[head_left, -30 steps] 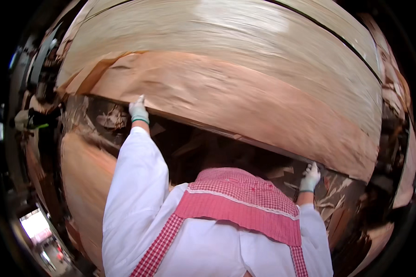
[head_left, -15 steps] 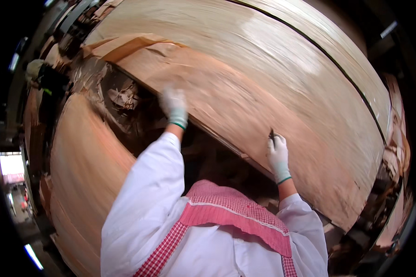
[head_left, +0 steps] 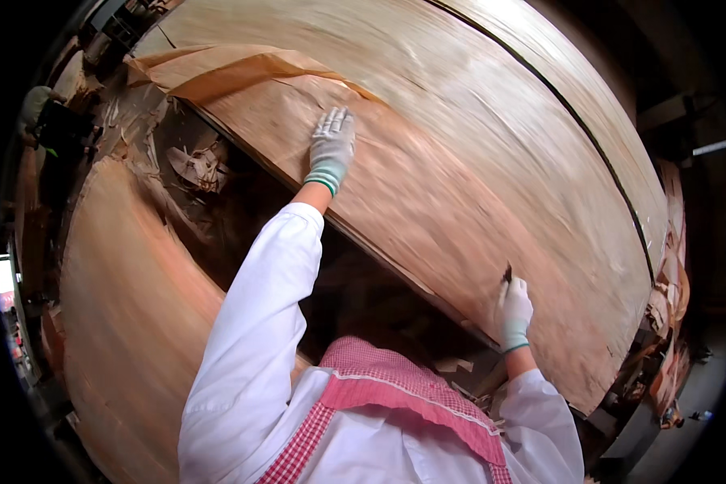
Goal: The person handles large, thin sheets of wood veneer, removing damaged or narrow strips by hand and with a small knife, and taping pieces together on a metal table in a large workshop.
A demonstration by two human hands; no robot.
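Note:
A reddish-brown sheet of wood veneer (head_left: 427, 210) lies along the near side of a broad stack, over paler veneer (head_left: 460, 89). Flat on its left part rests my left hand (head_left: 331, 149), in a white glove with green-edged cuff, fingers stretched out. My gloved right hand (head_left: 515, 315) is closed round a small dark, pointed tool (head_left: 507, 274) near the sheet's right front part; its exact kind is too small to make out. At the far left end a darker orange flap of veneer (head_left: 246, 79) is folded over.
Between me and the stack runs a dark gap with veneer scraps (head_left: 202, 167). Another curved-looking pile of veneer (head_left: 129, 298) stands at my left. Torn veneer strips (head_left: 669, 323) hang at the right end. Another person (head_left: 52, 121) is at the far left.
My left hand has moved forward and right, from the sheet's near edge onto its surface. My right hand with the tool has shifted right and nearer. The view has turned slightly.

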